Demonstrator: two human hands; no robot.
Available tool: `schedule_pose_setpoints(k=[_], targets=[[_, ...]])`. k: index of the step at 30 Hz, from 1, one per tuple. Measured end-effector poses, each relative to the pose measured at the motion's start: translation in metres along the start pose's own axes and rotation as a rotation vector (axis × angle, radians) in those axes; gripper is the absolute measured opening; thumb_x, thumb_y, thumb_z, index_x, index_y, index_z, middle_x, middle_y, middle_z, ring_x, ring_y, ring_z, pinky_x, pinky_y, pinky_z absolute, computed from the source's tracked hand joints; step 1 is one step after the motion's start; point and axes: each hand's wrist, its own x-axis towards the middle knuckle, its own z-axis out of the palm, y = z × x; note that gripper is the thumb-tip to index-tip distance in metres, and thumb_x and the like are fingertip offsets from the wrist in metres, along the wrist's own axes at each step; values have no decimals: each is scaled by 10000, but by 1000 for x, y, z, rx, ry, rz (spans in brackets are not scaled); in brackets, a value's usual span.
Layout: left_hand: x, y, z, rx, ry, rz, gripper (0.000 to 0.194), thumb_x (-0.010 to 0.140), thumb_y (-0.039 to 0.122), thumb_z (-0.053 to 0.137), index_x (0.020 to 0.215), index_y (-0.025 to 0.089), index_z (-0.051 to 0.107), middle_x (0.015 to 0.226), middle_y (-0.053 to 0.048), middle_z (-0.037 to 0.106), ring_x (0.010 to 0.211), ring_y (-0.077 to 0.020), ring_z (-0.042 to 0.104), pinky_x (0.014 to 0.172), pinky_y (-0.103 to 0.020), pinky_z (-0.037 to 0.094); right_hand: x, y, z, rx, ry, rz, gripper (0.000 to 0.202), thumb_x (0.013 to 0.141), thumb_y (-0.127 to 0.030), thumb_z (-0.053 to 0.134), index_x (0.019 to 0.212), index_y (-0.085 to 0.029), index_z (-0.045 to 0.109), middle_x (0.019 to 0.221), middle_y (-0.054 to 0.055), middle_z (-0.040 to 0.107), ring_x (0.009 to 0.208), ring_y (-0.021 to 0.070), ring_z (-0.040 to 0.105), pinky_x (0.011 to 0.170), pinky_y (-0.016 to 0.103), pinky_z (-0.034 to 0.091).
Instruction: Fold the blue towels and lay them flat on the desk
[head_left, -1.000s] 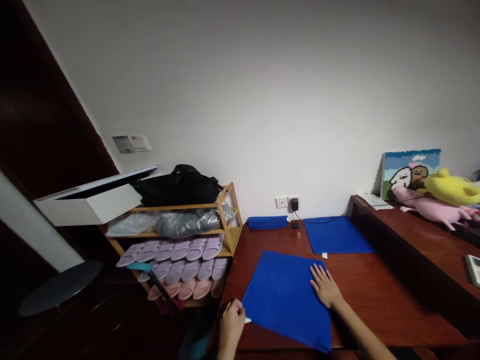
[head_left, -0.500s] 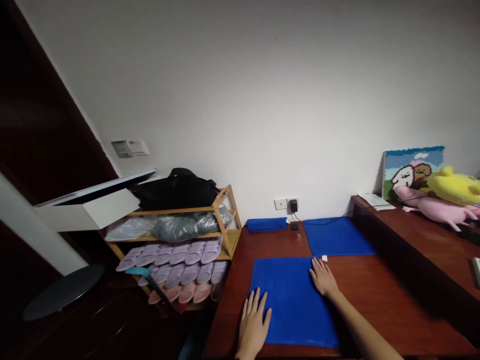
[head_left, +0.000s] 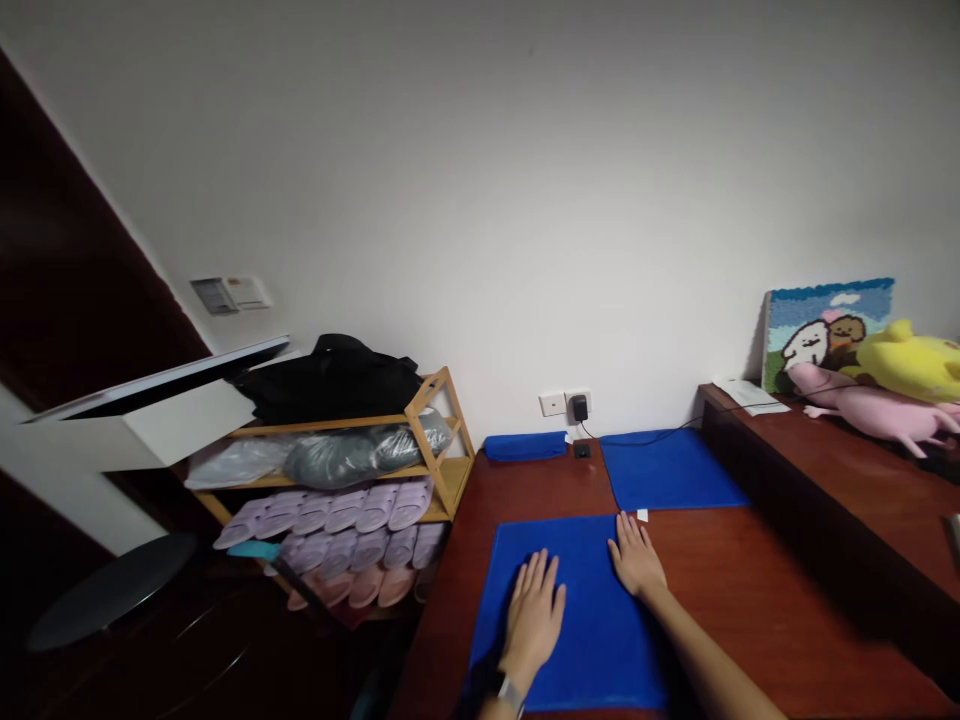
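Red-brown desk [head_left: 757, 580]; right hand [head_left: 637, 560] touches blue cloth [head_left: 596, 640] beside unreadable white tag [head_left: 642, 516].

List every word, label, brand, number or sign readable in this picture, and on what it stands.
No text can be read.
Blue cloth under the left hand and right hand: no lettering shows.
White tags at the far blue cloth and narrow blue cloth: too small to read.
White paper at right: too blurred to read.

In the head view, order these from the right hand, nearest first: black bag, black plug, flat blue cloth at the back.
1. Flat blue cloth at the back: just beyond the right hand.
2. Black plug: slightly left.
3. Black bag: far left.
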Motion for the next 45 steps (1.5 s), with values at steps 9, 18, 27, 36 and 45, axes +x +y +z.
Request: schedule_pose_setpoints(k=[9, 18, 27, 36, 45], targets=[[106, 59, 63, -92, -139, 127, 613, 1066, 496, 153, 1622, 263, 269, 1688, -82, 293, 1570, -253, 215, 1281, -517, 194, 2, 6, 3, -48, -43, -27, 730, 1003, -446, 146, 1623, -62, 143, 1711, 82, 100, 1584, 208, 77, 1286, 403, 43], [66, -86, 14, 103, -118, -200, 681, 1040, 587, 194, 1607, 231, 323, 1699, -77, 248, 1571, -249, 208, 1276, -471, 207, 3, 7, 10, -40, -17, -2, 759, 1010, -523, 116, 1631, -87, 130, 1718, 56, 107, 1587, 207, 53, 1288, 396, 29], [61, -104, 15, 123, -101, -215, 674, 1042, 556, 228, 1608, 202, 320, 1703, -86, 225, 1572, -255, 201, 1273, -440, 220, -6, 4, -1, -46, -60, 14, 731, 1019, -489, 99, 1635, -95, 108, 1721, 48, 82, 1585, 191, 63, 1287, 384, 57], [64, -87, 12, 168, 44, -125, 656, 1054, 529, 202, 1573, 183, 403, 1665, -109, 346, 1548, -270, 285, 1262, -468, 251, -12, 0, -5, -36, -35, 8, 726, 1019, -492, 85, 1630, -100, 108, 1714, 31, 97, 1582, 172, 70, 1289, 370, 45], [99, 62, 58, -68, -49, 193, 607, 1072, 499, 134, 1592, 275, 354, 1657, -59, 377, 1548, -228, 286, 1269, -487, 246, -12, 4, -4, -71, -36, -47, 676, 1018, -443, 137, 1634, -165, 156, 1711, -14, 113, 1585, 199, 55, 1288, 405, 42]])
